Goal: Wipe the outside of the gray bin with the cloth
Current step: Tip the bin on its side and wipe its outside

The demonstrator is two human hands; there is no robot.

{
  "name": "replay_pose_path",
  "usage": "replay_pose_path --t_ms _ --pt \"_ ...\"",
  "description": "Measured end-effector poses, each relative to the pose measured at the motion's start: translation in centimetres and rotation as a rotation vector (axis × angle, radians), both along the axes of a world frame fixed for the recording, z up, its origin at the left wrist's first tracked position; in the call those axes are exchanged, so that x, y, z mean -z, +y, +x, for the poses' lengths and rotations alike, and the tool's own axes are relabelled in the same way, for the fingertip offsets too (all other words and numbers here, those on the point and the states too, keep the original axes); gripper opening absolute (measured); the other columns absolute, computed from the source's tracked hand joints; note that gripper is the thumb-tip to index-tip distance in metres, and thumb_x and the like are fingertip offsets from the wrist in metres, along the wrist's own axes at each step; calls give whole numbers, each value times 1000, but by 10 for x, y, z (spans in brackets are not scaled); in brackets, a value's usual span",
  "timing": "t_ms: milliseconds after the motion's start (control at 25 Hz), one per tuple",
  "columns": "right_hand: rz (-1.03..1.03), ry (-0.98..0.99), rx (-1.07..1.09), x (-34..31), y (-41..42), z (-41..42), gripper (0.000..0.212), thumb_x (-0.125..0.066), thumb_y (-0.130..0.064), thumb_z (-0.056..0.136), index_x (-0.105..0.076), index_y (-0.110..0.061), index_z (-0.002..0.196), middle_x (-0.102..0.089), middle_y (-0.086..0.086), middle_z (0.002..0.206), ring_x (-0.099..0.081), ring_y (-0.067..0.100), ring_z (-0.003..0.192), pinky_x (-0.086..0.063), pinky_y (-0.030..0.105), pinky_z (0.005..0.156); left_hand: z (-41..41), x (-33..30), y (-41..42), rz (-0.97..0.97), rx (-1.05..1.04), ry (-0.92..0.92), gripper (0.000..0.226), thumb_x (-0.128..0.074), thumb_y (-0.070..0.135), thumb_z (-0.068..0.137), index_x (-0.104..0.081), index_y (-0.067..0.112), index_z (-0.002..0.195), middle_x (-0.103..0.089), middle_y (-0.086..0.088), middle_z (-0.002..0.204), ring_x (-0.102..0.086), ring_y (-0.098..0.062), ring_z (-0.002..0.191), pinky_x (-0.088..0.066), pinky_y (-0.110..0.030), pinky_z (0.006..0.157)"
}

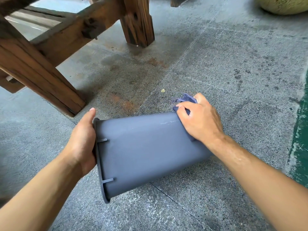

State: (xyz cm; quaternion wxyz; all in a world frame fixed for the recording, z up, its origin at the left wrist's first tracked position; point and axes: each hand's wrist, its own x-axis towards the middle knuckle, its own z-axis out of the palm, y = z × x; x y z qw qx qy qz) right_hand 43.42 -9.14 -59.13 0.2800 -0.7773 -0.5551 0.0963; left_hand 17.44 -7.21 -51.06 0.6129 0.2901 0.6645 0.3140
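Currently the bin (146, 152) lies on its side at frame centre, held off the floor, rim toward 9 o'clock, base toward 3 o'clock. Gray plastic, two short ribs under the rim on the side facing the camera. A faint pale streak shows on the upper wall near the base end.

Left hand (83, 142) at 9 o'clock of the bin: thumb up along the rim's top edge, palm against the rim; its fingers go inside the opening, out of sight, so it grips the rim.

Right hand (198, 119) at 1 o'clock of the bin, on the base-end corner. Fingers curled round the cloth (186, 99), pressing it onto the bin's upper wall. Cloth is blue-gray, bunched, one end sticking out past the knuckles toward 12 o'clock.

Floor (225, 64) is speckled gray stone slabs with seams, rust-coloured stains at 11 o'clock of the bin, dark damp patches toward 2 o'clock.

Wooden bench legs (138, 22) stand at 11–12 o'clock, well apart from the bin. Green painted strip (300, 130) along the 3 o'clock edge. Pale round pot (283, 4) at the top right corner, only partly in frame.
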Motion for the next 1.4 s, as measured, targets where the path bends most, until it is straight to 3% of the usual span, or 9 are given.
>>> replay_pose_path --t_ms 320,480,600,680,800,840,1000,1120,1400 --pt "-78 -1 117 11 -10 36 32 -46 -43 95 -76 -34 102 -48 5 92 -61 36 87 -53 39 76 -3 -2 1 -36 13 -76 59 -39 61 98 -67 10 107 -78 -13 83 -76 -27 69 -52 -39 74" --pt "-143 -21 123 16 -15 58 26 -53 -31 97 -79 -27 96 -53 9 93 -61 38 92 -46 35 77 -3 -5 0 -40 18 -89 60 -38 59 99 -65 9 119 -79 -15 88 -76 -28 72 -52 -39 74" --pt "-5 22 145 3 -20 58 23 -56 -33 97 -78 -30 104 -51 7 88 -52 27 82 -34 29 71 -2 -6 -1 -46 11 -75 68 -39 59 99 -64 3 127 -79 -18 100 -77 -30 79 -52 -40 75" --pt "160 100 161 -14 -20 45 20 -62 -37 94 -79 -34 104 -55 6 89 -54 22 82 -35 23 73 -2 -6 0 -45 -3 -66 71 -41 59 98 -60 2 136 -76 -19 113 -76 -31 86 -53 -40 75" --pt "324 200 19 -35 -23 9 15 -73 -39 87 -79 -36 100 -58 -2 87 -52 4 74 -30 -1 74 1 -7 -1 -50 9 -78 73 -39 61 98 -58 3 138 -75 -19 113 -76 -30 84 -52 -39 74" --pt "339 223 -61 -37 -28 -6 16 -75 -39 86 -80 -36 101 -57 -4 87 -52 0 72 -31 -2 75 2 -8 0 -50 10 -76 73 -39 61 98 -59 3 138 -74 -19 114 -76 -30 84 -52 -39 74" --pt "341 232 -337 -28 -51 -52 32 -73 -39 85 -76 -33 117 -55 -3 93 -59 10 79 -50 19 78 3 -8 0 -40 12 -66 73 -40 61 98 -59 3 138 -72 -21 120 -74 -31 91 -53 -40 76" --pt "315 188 -330 -17 -54 -58 36 -69 -40 85 -72 -35 121 -55 -1 99 -64 22 78 -58 39 70 2 -6 1 -40 14 -71 73 -40 60 98 -58 2 138 -76 -18 112 -75 -30 86 -53 -39 75" --pt "267 58 -176 -2 -55 -20 35 -69 -39 85 -72 -34 120 -55 2 102 -64 26 80 -58 40 68 0 -4 2 -44 8 -80 70 -42 58 98 -58 4 138 -78 -14 95 -77 -28 76 -52 -38 72"
